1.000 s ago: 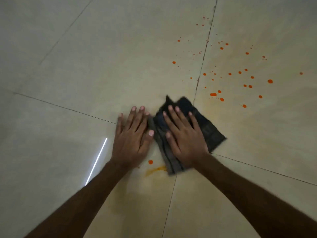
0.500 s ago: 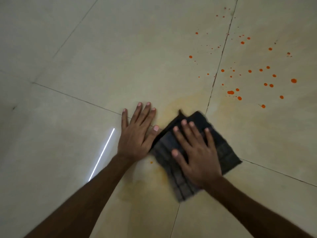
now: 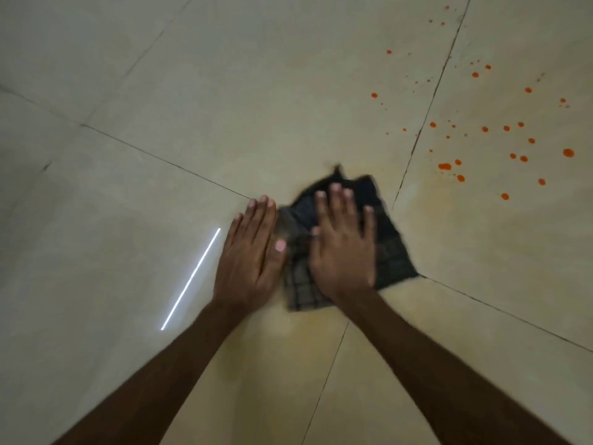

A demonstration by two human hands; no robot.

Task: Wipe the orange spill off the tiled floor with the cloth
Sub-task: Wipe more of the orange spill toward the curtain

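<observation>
Cloth slid farther forward, flat under right hand

cloth: middle lying hidden under the right grip; edges smearing with motion blur.
forearms: both running off the bottom edge.
orange spill: finest specks showing too small to count.
</observation>
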